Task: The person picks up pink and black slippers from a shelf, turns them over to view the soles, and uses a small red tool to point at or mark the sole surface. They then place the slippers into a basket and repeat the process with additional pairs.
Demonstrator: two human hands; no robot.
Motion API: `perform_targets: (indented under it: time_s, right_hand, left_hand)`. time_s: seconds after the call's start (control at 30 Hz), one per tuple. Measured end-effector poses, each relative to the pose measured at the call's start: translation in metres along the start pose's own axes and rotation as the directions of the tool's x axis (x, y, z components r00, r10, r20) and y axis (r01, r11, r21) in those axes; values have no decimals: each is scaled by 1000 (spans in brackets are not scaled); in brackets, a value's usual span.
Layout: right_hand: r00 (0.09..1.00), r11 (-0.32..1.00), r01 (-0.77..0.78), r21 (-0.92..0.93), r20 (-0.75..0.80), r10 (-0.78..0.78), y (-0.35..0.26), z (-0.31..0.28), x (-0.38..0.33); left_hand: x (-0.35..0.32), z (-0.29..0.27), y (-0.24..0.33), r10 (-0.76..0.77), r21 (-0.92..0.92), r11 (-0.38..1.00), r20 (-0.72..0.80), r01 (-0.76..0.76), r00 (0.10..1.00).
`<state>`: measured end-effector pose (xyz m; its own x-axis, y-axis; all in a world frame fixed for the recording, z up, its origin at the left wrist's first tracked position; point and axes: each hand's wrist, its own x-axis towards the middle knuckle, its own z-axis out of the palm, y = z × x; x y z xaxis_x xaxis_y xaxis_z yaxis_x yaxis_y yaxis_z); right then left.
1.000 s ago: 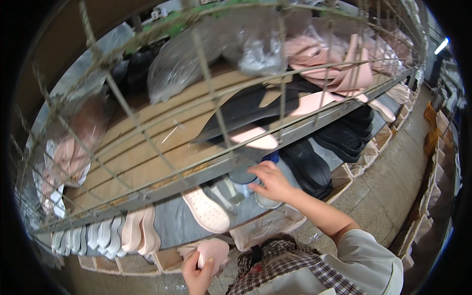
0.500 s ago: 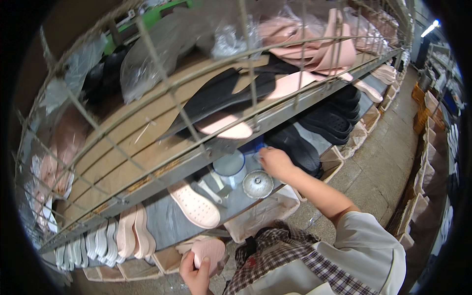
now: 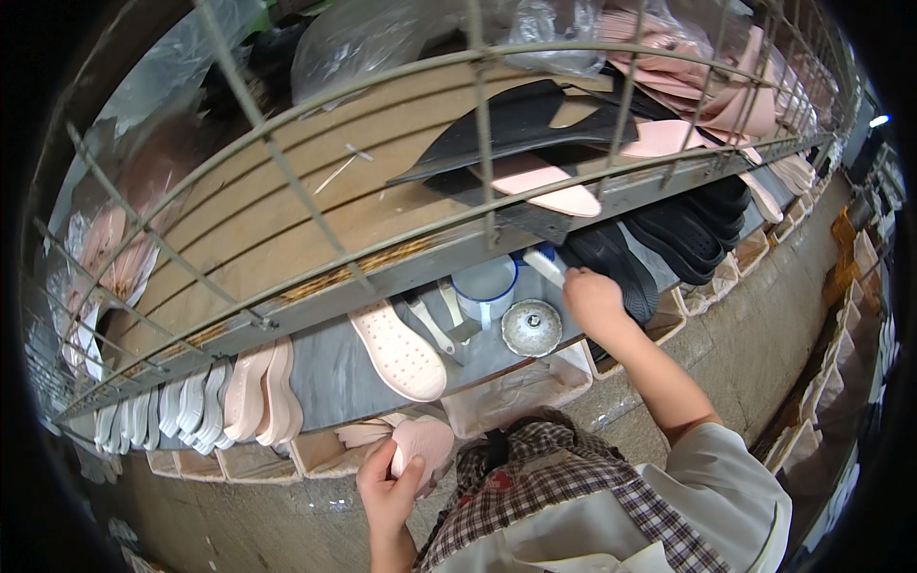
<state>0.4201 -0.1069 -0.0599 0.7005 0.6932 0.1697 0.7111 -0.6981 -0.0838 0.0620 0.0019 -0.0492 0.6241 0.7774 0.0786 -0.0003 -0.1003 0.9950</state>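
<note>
My left hand (image 3: 386,485) holds a pink shoe sole (image 3: 426,443) low in front of my checked apron. My right hand (image 3: 592,299) reaches up to the grey lower shelf (image 3: 330,368) and grips the handle of a white brush (image 3: 544,266). The brush points toward a white cup with a blue rim (image 3: 485,286). A round metal lid (image 3: 531,328) lies just left of that hand. A white perforated sole (image 3: 398,350) lies flat on the shelf farther left.
A wire-mesh rack (image 3: 478,115) fronts a wooden upper shelf (image 3: 287,210) with black soles (image 3: 521,119) and pink soles (image 3: 544,181). Black soles (image 3: 688,234) are stacked right of my hand. Rows of white and pink soles (image 3: 229,401) stand on edge at left. Cardboard boxes (image 3: 521,392) sit below.
The view has tilted, bringing the shelves closer. My right hand has moved from the metal lid up and right onto the white brush by the cup. My left hand keeps the pink sole.
</note>
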Motion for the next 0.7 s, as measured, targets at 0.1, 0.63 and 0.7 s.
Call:
perform_targets:
  time_s: [0.1, 0.63, 0.7]
  right_hand:
    - [947, 938, 259, 230, -250, -200, -6, -22, 7]
    - [956, 926, 264, 270, 54, -289, -51, -50, 44]
    - [946, 939, 315, 142, -125, -298, -58, -62, 29]
  left_hand:
    - [1, 1, 1, -25, -13, 1000, -23, 25, 999]
    - [5, -1, 3, -46, -169, 985, -74, 33, 996]
    - [6, -1, 5, -80, -205, 976, -52, 68, 995]
